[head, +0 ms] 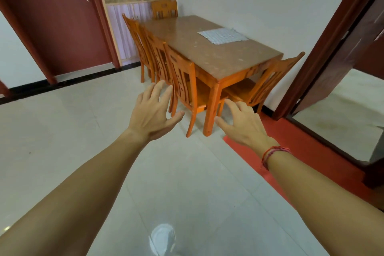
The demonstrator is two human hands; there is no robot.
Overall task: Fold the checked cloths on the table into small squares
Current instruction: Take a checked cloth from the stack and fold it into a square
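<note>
Lying flat and unfolded, a white-and-blue checked cloth [222, 35] sat on the far part of the long brown-topped wooden table [207, 58], on the wall side. Orange wooden chairs [182, 81] ringed it. Left hand [152, 114] and right hand [242, 122], the latter with a red string bracelet [274, 151] at the wrist, hung over the pale tiled floor, fingers spread, holding nothing, well apart from the cloth. Step judged: approach, no fold begun. Next move calls for getting to the table and pinching a cloth edge.
</note>
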